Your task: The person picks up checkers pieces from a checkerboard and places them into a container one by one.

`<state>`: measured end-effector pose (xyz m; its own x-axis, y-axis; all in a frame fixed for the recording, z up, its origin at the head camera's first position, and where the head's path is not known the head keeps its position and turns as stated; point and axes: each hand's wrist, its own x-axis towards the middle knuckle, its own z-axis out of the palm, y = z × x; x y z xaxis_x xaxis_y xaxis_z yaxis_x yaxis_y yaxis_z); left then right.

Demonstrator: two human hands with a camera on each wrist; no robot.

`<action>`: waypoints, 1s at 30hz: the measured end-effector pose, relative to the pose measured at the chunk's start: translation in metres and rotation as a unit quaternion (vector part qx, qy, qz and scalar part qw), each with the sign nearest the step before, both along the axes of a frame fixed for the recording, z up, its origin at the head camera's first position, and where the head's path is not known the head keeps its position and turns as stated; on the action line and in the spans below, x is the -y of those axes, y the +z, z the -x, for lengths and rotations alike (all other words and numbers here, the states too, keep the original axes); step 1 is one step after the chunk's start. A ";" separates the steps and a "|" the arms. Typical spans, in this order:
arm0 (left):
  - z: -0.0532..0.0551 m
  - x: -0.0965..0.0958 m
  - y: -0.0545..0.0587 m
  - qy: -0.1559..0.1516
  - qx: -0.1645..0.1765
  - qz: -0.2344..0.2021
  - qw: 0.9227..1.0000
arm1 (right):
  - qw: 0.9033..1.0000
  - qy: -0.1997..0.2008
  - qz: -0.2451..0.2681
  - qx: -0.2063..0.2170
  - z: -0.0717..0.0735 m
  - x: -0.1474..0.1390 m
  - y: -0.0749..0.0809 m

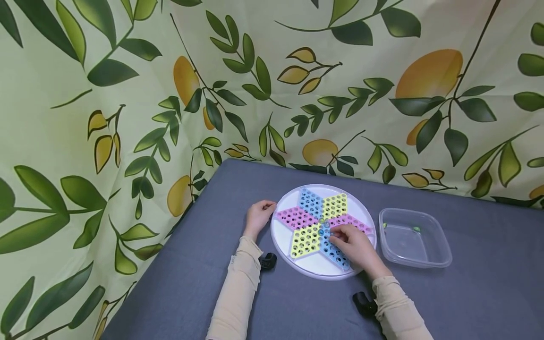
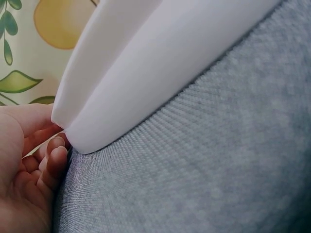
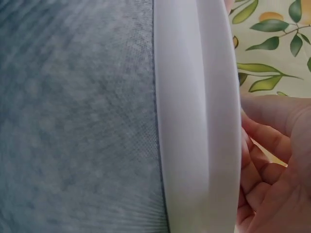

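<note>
A round white Chinese checkers board (image 1: 280,238) lies on the table, with a star of blue, yellow and pink sections full of holes. Several glass marbles (image 1: 321,232) sit around the star's centre. At the board's left edge, my left hand (image 1: 257,218) grips the rim (image 2: 121,92) between thumb and fingers. My right hand (image 1: 354,245) reaches over the blue front section, thumb and index fingertips close to the central marbles. Its fingers (image 3: 265,136) look bent behind the white rim in the right wrist view; I cannot tell whether a marble is between them.
Right of the board stands a clear plastic container (image 1: 414,261) with small green bits (image 1: 416,228) inside. Grey cloth (image 1: 187,283) covers the table. A leaf-and-fruit patterned curtain (image 1: 255,118) hangs along the back and left. Black wrist cameras (image 1: 364,304) sit below both wrists.
</note>
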<state>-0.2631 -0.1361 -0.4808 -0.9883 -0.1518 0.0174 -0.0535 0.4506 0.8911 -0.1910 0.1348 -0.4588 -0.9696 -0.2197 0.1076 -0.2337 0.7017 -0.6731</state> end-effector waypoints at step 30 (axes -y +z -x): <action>0.000 0.000 -0.001 0.001 0.007 -0.003 1.000 | 0.996 0.037 -0.083 0.011 0.007 0.006 0.000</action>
<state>-0.2629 -0.1362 -0.4813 -0.9881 -0.1537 0.0031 -0.0664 0.4450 0.8930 -0.1978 0.1292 -0.4589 -0.9517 -0.3041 0.0426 -0.2757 0.7851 -0.5546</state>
